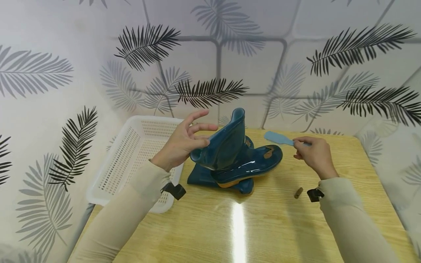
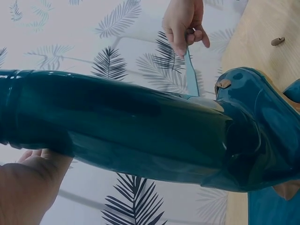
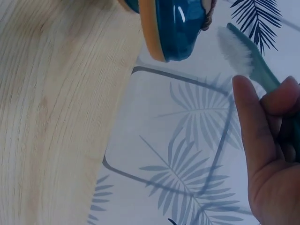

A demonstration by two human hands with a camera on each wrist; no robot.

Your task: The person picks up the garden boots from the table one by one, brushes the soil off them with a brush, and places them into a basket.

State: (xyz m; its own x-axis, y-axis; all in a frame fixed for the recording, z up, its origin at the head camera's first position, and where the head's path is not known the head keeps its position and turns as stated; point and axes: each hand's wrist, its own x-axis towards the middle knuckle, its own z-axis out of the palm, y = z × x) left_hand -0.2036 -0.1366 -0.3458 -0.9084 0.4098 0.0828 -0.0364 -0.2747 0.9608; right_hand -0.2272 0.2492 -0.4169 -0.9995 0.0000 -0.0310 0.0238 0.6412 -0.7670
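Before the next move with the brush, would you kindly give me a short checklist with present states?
1. Brush held in right hand: ok.
2. Left hand touching upper boot: ok.
3. Upper boot steady on lower boot: cannot tell.
4. Upper boot's toe clean: not ok; a brown patch shows.
5. Table free of loose bits: not ok; a small brown piece lies there.
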